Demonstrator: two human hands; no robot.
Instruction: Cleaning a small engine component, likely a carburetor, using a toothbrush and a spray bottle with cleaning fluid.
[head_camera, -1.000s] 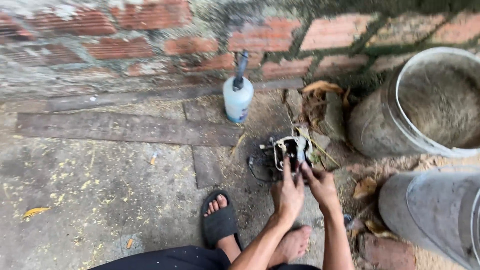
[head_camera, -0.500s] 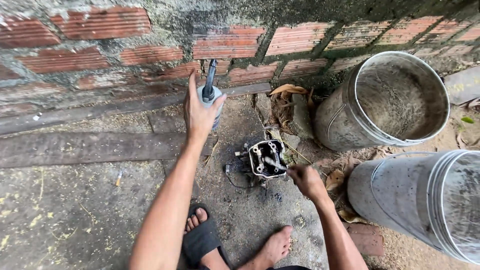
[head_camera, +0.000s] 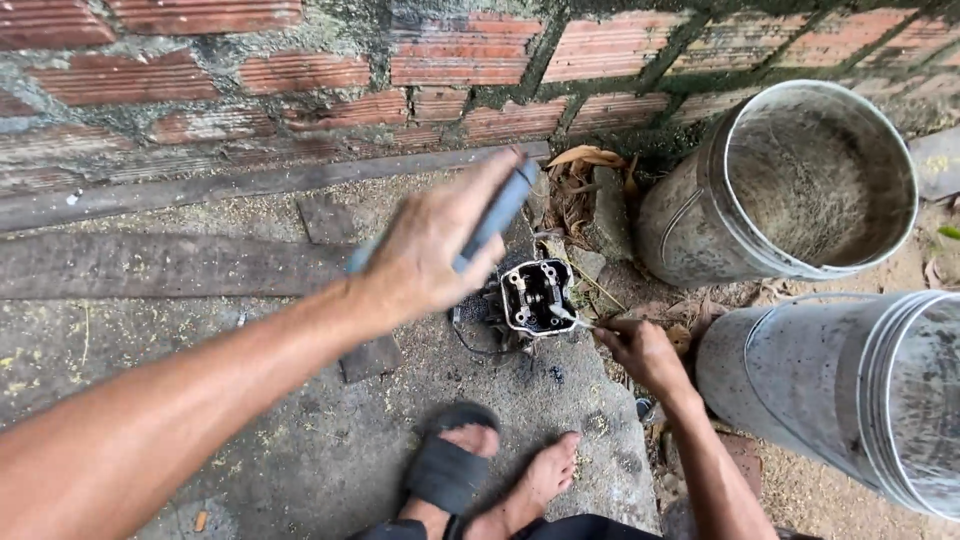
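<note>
A small metal engine part (head_camera: 538, 295), dark and oily with round openings, lies on the concrete ground. My left hand (head_camera: 430, 250) is raised just left of it and grips a spray bottle (head_camera: 505, 205). The bottle's grey neck sticks out up and to the right, and my fingers hide most of its body. My right hand (head_camera: 640, 350) rests on the ground to the right of the part. It pinches a thin metal tool (head_camera: 572, 320) whose tip touches the part's right edge.
A brick wall (head_camera: 450, 60) runs along the top. Two grey plastic buckets stand on the right, one upright (head_camera: 700, 230) and one nearer (head_camera: 780, 370). Dry leaves (head_camera: 585, 160) lie by the wall. My sandalled foot (head_camera: 450, 470) and bare foot (head_camera: 540, 480) are below the part.
My left hand took hold of the spray bottle by the wall and lifted it toward the engine part. My right hand moved off the part to its right side.
</note>
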